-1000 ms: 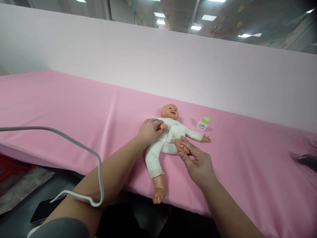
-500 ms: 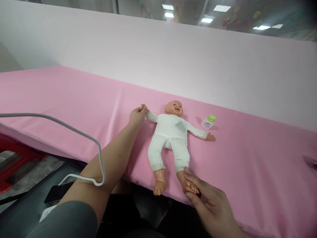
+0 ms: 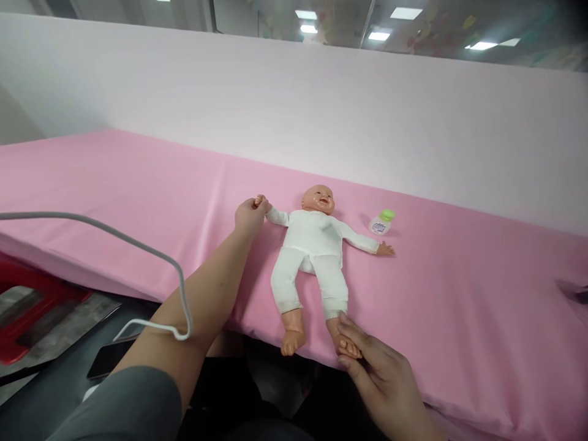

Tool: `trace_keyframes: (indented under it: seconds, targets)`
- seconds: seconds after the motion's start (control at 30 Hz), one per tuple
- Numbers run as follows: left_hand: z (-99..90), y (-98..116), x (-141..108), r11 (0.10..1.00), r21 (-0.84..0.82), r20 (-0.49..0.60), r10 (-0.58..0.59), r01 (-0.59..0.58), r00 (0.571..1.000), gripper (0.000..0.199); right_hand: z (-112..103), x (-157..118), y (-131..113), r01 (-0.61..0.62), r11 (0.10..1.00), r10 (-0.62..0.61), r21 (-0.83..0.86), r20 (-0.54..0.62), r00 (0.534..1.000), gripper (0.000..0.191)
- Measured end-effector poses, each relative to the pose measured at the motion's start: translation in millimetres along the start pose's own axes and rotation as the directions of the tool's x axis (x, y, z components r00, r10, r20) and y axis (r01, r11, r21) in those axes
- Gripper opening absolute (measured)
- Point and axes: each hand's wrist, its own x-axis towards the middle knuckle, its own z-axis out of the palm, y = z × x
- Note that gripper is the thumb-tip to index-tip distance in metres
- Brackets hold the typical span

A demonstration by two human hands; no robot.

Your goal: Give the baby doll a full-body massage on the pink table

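A baby doll (image 3: pixel 315 236) in a white suit lies on its back on the pink covered table (image 3: pixel 427 306), its head toward the wall. Its arms are spread and its bare feet reach the near edge. My left hand (image 3: pixel 250 215) is closed around the doll's hand at the left. At the near edge, my right hand (image 3: pixel 376 361) grips the doll's foot on the right side, thumb and fingers around it. A small bottle with a green cap (image 3: pixel 381 223) lies beside the doll's other outstretched hand.
A pale wall (image 3: pixel 294 98) runs behind the table. The grey-white cable (image 3: pixel 138 244) loops across my left forearm. At lower left are a black phone (image 3: pixel 108 358) and a red stool (image 3: pixel 37 294). Something dark sits at the far right edge (image 3: pixel 581 296).
The whole view has shifted slightly. Both hands keep their holds on the doll, and its pose looks nearly the same.
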Motion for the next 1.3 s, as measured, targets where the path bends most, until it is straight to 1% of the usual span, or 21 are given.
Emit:
trace_keyframes:
  seconds: [0.03,0.07,0.13,0.17,0.27,0.37,0.4,0.43,0.53,0.67,0.73,0.8,0.87,0.93,1.0,1.03,1.07,1.13,1.2,1.23,1.3]
  targets:
    - [1.1,6,-7,0.999,0.019,0.018,0.047,-0.047,0.999,0.023,-2,1,0,-0.012,1.000,0.012,0.008,-0.011,1.000,0.043]
    - [2.5,13,-14,0.991,0.057,0.048,0.121,-0.124,0.992,0.020,-5,4,1,-0.020,1.000,0.020,0.013,-0.024,0.999,0.043]
    - [6.9,24,-30,0.949,0.096,0.108,0.288,-0.299,0.951,0.016,-10,11,1,-0.027,0.999,0.028,0.022,-0.056,0.998,0.043]
    - [9.8,28,-37,0.923,0.114,0.147,0.351,-0.368,0.925,0.015,-12,16,1,-0.030,0.999,0.032,0.028,-0.073,0.997,0.043]
    - [20.2,35,-55,0.840,0.214,0.281,0.436,-0.499,0.855,0.018,-18,38,-3,-0.058,0.997,0.063,0.040,-0.135,0.989,0.041]
    - [28.6,38,-64,0.730,0.264,0.420,0.502,-0.631,0.756,0.020,-22,66,-8,-0.100,0.994,0.104,0.033,-0.175,0.979,0.040]
    - [30.1,38,-65,0.703,0.263,0.446,0.519,-0.661,0.729,0.021,-23,76,-8,-0.105,0.994,0.108,0.030,-0.174,0.979,0.040]
    - [30.7,38,-66,0.685,0.265,0.460,0.530,-0.679,0.713,0.022,-23,85,-8,-0.105,0.994,0.108,0.028,-0.167,0.980,0.041]
    - [28.5,41,-68,0.666,0.289,0.482,0.519,-0.687,0.706,0.022,-23,112,-3,-0.097,0.995,0.099,0.019,-0.149,0.984,0.042]
    - [23.5,44,-70,0.638,0.302,0.511,0.520,-0.709,0.685,0.020,-15,142,10,-0.105,0.994,0.107,0.023,-0.130,0.986,0.042]
    - [22.4,43,-70,0.643,0.304,0.509,0.514,-0.703,0.690,0.022,-12,152,16,-0.113,0.991,0.121,0.078,-0.118,0.986,0.042]
    - [21.3,42,-69,0.669,0.299,0.499,0.498,-0.681,0.709,0.022,-11,154,20,-0.124,0.979,0.144,0.163,-0.114,0.983,0.043]
    - [18.9,41,-66,0.707,0.281,0.488,0.477,-0.649,0.731,0.024,-14,147,21,-0.145,0.964,0.177,0.224,-0.128,0.976,0.046]
    - [14.6,39,-59,0.766,0.260,0.456,0.440,-0.589,0.774,0.024,-20,132,18,-0.168,0.961,0.204,0.222,-0.152,0.967,0.048]
    - [8.9,34,-48,0.853,0.218,0.369,0.378,-0.475,0.849,0.023,-25,111,14,-0.178,0.967,0.207,0.183,-0.159,0.965,0.047]
    - [5.9,30,-41,0.901,0.181,0.304,0.330,-0.395,0.894,0.022,-27,99,11,-0.173,0.970,0.199,0.173,-0.148,0.969,0.047]
    - [2.9,26,-33,0.941,0.138,0.235,0.273,-0.310,0.933,0.022,-28,87,8,-0.164,0.971,0.189,0.173,-0.139,0.972,0.046]
    - [-2.7,14,-17,0.990,0.049,0.108,0.124,-0.130,0.986,0.023,-26,63,4,-0.129,0.973,0.155,0.192,-0.128,0.980,0.044]
    - [-7.3,2,-2,0.998,0.055,0.023,0.034,-0.035,0.999,0.026,-18,42,3,-0.123,0.972,0.144,0.201,-0.095,0.985,0.043]
    - [-9.2,-4,5,0.998,0.065,-0.023,-0.007,0.009,1.000,0.026,-12,33,5,-0.109,0.976,0.124,0.191,-0.068,0.990,0.043]
    - [-12.0,-13,14,0.994,0.083,-0.092,-0.069,0.077,0.993,0.027,2,19,11,-0.061,0.983,0.071,0.171,-0.054,0.996,0.045]
